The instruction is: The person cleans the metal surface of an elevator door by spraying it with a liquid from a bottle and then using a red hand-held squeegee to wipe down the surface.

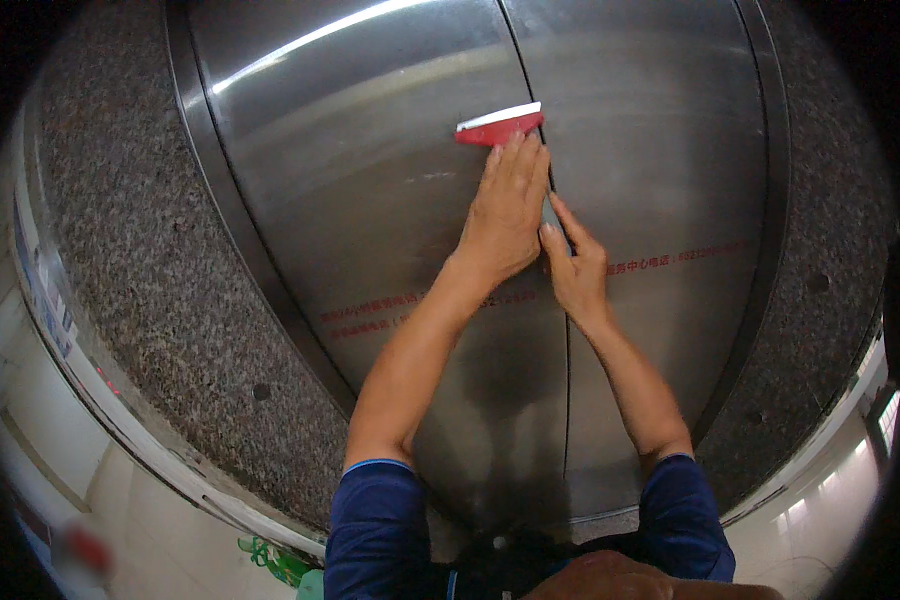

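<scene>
A squeegee (pixel 501 127) with a red head and a white blade lies against the brushed-metal elevator doors (pixel 390 217), just left of the gap between the two panels. My left hand (pixel 506 202) rests over it, fingers straight and fingertips pressing on the red head. Lower and to the right, my right hand (pixel 577 259) has its thumb and forefinger on a narrow grey piece (pixel 550 214). This looks like the squeegee's handle, but my left hand hides where it would join the head.
Metal door frames and speckled stone surrounds (pixel 157 202) border the doors on both sides. Red printed writing (pixel 675 259) crosses both panels. Pale floor tiles (pixel 165 517) show at the lower left, with a green item (pixel 277 562) near my left sleeve.
</scene>
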The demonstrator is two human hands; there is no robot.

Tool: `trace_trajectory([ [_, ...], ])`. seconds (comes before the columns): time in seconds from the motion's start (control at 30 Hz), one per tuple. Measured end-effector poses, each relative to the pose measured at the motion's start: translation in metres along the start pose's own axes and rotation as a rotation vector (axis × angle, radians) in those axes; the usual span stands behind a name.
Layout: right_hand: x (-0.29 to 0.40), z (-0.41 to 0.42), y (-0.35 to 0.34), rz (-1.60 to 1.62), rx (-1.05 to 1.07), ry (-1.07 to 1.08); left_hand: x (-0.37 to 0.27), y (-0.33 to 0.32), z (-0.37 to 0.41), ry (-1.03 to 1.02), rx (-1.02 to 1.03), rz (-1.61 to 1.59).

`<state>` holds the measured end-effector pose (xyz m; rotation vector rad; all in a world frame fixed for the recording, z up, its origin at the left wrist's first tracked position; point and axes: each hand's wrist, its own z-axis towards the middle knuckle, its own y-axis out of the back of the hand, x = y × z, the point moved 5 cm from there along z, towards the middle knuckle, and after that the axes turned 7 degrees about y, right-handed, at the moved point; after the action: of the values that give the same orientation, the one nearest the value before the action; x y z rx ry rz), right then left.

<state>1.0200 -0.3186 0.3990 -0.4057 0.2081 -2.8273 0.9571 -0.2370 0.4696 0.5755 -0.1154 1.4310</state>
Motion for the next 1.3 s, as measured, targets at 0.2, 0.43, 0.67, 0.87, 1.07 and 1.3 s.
trace_trajectory([
  [0.2, -0.003, 0.007, 0.000, 0.001, 0.023, 0.012, 0.003, 0.004, 0.011, 0.002, -0.014, 0.012],
  [0.43, 0.007, -0.009, -0.001, -0.091, 0.070, 0.056, 0.000, 0.003, -0.013, 0.023, -0.056, -0.013],
  [0.67, 0.006, -0.013, -0.017, -0.116, 0.071, 0.030, 0.014, 0.007, -0.014, 0.040, -0.122, 0.024],
  [0.87, 0.016, -0.003, -0.033, -0.082, 0.081, -0.011, 0.025, 0.016, -0.014, 0.033, -0.172, 0.072],
  [1.07, 0.018, -0.010, -0.037, -0.099, 0.114, -0.058, 0.029, 0.016, -0.022, 0.022, -0.205, 0.068],
  [1.3, 0.017, -0.017, -0.041, -0.146, 0.070, 0.077, 0.031, 0.019, -0.027, 0.028, -0.201, 0.020],
])
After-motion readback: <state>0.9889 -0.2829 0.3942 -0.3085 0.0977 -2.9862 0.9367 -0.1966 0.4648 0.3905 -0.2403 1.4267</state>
